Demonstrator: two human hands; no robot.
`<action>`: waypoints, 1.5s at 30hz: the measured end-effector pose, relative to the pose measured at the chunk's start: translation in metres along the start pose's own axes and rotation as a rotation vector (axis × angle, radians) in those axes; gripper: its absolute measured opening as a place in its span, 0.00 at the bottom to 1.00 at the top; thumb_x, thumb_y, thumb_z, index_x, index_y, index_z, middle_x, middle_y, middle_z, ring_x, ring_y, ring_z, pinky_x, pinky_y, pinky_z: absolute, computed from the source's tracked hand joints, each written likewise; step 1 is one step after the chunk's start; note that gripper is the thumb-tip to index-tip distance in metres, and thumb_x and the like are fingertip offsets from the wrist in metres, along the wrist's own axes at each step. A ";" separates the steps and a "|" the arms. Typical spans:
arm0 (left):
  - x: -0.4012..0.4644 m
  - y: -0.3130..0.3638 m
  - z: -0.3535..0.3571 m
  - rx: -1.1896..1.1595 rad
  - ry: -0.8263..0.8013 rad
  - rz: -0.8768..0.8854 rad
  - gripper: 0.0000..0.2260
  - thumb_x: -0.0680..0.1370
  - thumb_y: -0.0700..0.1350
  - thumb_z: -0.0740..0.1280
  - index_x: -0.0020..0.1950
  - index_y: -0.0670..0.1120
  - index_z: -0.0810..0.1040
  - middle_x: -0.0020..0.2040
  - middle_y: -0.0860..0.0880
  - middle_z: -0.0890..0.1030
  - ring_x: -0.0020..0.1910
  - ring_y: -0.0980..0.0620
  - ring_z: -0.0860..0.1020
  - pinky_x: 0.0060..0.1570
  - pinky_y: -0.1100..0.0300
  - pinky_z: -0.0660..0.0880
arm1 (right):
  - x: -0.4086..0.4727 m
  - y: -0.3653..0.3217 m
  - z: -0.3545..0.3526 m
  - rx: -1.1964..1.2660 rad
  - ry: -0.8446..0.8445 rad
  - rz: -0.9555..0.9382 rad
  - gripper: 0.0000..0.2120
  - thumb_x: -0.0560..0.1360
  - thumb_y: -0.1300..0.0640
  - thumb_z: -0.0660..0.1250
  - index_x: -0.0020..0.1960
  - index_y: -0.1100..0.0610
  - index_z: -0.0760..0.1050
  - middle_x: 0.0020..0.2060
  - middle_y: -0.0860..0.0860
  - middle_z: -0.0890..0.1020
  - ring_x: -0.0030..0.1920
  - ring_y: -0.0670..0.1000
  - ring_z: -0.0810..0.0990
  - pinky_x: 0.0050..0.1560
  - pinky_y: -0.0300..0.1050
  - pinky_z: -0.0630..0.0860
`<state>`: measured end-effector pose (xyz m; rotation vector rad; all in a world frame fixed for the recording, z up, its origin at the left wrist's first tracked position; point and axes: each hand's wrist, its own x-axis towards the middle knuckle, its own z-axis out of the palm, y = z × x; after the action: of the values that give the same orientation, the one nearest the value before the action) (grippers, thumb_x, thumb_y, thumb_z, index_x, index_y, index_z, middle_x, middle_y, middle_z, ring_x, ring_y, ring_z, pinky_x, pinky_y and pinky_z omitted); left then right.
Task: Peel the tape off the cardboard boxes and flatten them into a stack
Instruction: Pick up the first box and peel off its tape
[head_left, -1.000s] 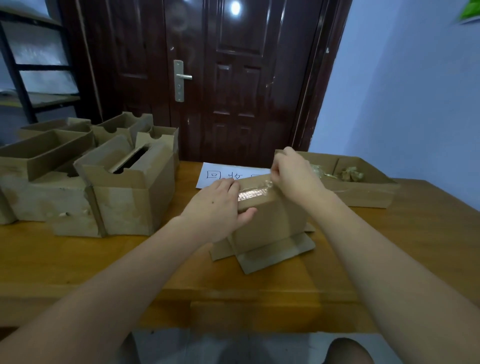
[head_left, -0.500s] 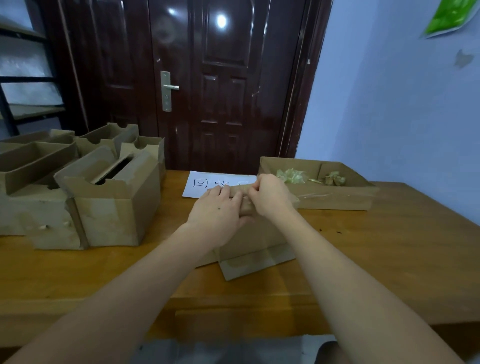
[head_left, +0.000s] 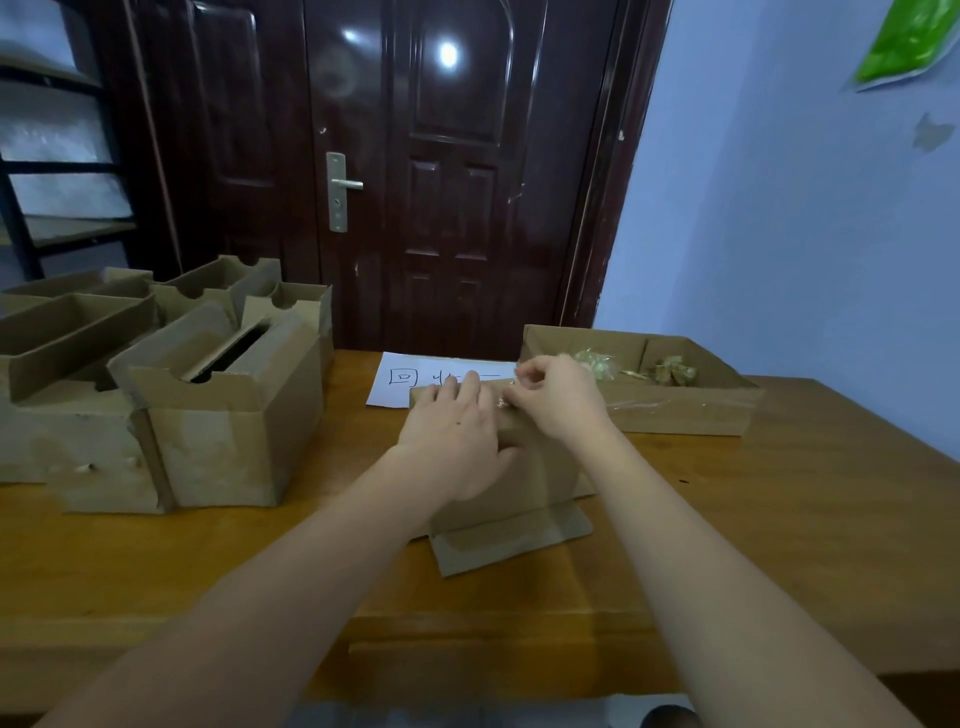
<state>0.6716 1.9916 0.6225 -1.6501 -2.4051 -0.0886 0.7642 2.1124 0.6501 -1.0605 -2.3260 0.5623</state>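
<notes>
A small brown cardboard box (head_left: 524, 488) stands upright on the wooden table (head_left: 779, 519), its bottom flaps spread flat around it. My left hand (head_left: 457, 431) lies over the box's top and near face, fingers laid flat and thumb against the front. My right hand (head_left: 556, 397) is at the top right edge, fingertips pinching a crumpled bit of clear tape (head_left: 504, 401). Most of the box's top is hidden by both hands.
Several open cardboard boxes (head_left: 208, 410) crowd the table's left side. A shallow cardboard tray (head_left: 675, 415) holding balls of peeled tape sits at the back right. A white sheet with writing (head_left: 410, 379) lies behind the box. A dark door stands beyond the table.
My right hand has pulled the shiny tape strip along the box top and bunched it at the right edge. The head view has shifted; my left hand stays on the box.
</notes>
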 end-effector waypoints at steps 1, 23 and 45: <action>0.000 0.001 0.005 0.001 0.031 0.009 0.34 0.82 0.67 0.55 0.80 0.46 0.57 0.80 0.44 0.63 0.79 0.40 0.61 0.76 0.43 0.60 | 0.001 0.002 0.002 -0.067 0.007 0.038 0.14 0.76 0.43 0.71 0.56 0.49 0.82 0.57 0.48 0.81 0.63 0.52 0.74 0.64 0.51 0.75; 0.004 0.008 -0.005 0.047 -0.022 0.084 0.33 0.82 0.64 0.61 0.80 0.48 0.56 0.77 0.46 0.66 0.74 0.41 0.65 0.74 0.43 0.63 | 0.000 0.011 0.002 0.067 0.050 0.092 0.06 0.77 0.54 0.70 0.42 0.54 0.80 0.40 0.47 0.83 0.47 0.53 0.82 0.51 0.51 0.78; 0.007 0.015 0.004 0.069 -0.042 -0.010 0.36 0.85 0.62 0.53 0.84 0.41 0.45 0.84 0.43 0.50 0.83 0.44 0.50 0.79 0.40 0.52 | -0.003 0.011 0.016 0.236 0.031 0.092 0.06 0.79 0.53 0.70 0.46 0.53 0.82 0.44 0.47 0.83 0.50 0.50 0.81 0.55 0.48 0.79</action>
<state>0.6825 2.0045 0.6185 -1.6251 -2.4186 0.0265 0.7623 2.1147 0.6303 -1.0586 -2.1298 0.8274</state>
